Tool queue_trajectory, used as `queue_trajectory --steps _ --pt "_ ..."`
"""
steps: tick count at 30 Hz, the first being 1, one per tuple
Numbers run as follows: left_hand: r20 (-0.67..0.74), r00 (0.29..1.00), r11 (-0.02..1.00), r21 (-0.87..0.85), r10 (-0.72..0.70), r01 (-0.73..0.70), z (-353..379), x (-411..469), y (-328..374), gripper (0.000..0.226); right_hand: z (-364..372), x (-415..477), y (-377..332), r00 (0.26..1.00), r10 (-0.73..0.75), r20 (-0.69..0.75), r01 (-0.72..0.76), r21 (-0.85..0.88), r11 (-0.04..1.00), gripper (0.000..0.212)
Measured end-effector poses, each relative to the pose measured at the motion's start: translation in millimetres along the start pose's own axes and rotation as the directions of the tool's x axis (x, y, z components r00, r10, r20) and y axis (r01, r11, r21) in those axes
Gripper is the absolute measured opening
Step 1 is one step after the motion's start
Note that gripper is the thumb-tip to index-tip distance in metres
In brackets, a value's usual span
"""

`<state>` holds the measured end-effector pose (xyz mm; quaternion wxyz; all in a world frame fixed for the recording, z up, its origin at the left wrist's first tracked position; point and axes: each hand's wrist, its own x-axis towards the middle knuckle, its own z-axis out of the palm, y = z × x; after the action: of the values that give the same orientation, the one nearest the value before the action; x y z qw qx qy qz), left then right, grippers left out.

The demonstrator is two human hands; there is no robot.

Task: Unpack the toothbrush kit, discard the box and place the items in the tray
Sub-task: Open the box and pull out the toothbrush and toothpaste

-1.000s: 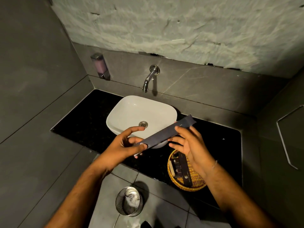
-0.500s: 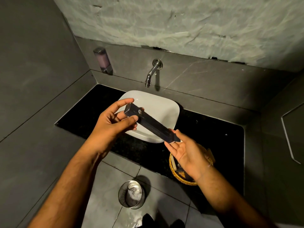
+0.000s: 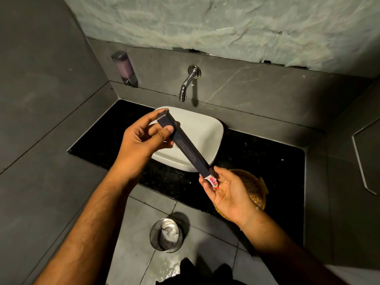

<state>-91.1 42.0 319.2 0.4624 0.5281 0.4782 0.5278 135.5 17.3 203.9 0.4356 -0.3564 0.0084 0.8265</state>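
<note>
Left hand [image 3: 141,138] pinching tilted box [image 3: 186,145]; toothpaste tube [image 3: 212,181] sliding onto spread right hand [image 3: 228,190], hiding wicker tray [image 3: 255,188]. Bin [image 3: 166,235] at 6 o'clock, crumpled paper inside.

Dim, moody light here, coming from above and in front, so the pale upper wall [image 3: 226,23] glows while the grey tiles and black bench [image 3: 257,153] sink into murk just past the left hand [image 3: 141,138] and its grip. The white basin [image 3: 197,128] behind that grip is the brightest patch, the tap [image 3: 186,85] carries small glints and throws a soft shadow to its right, and a dark shadow sits behind the bin [image 3: 166,235] below. Straight tile lines bow toward the frame edges from the wide lens, and the forearms nearest the camera look soft.
</note>
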Motion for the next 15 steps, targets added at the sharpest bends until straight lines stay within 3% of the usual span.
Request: queue_trajectory --steps 6,9,12,15 --pt "-0.084 0.995 0.998 -0.013 -0.060 0.059 -14.9 0.1 -13.5 0.040 -18.7 -3.2 -10.1 1.000 0.002 0.018 0.002 -0.237 0.972 0.027" --pt "-0.111 0.990 0.995 -0.044 -0.090 0.086 -19.7 -0.7 -22.3 0.038 -32.9 -8.3 -19.3 1.000 0.009 0.026 0.001 -0.344 0.939 0.034" --pt "-0.150 0.981 0.992 -0.067 -0.120 0.111 -21.8 -0.2 -31.0 0.038 -44.1 -13.6 -30.5 1.000 0.007 0.010 -0.002 -0.395 0.919 0.037" --pt "-0.184 0.972 0.989 -0.070 -0.142 0.132 -21.6 1.6 -38.4 0.035 -59.0 -13.7 -40.1 0.998 -0.035 -0.059 0.008 -0.409 0.913 0.022"
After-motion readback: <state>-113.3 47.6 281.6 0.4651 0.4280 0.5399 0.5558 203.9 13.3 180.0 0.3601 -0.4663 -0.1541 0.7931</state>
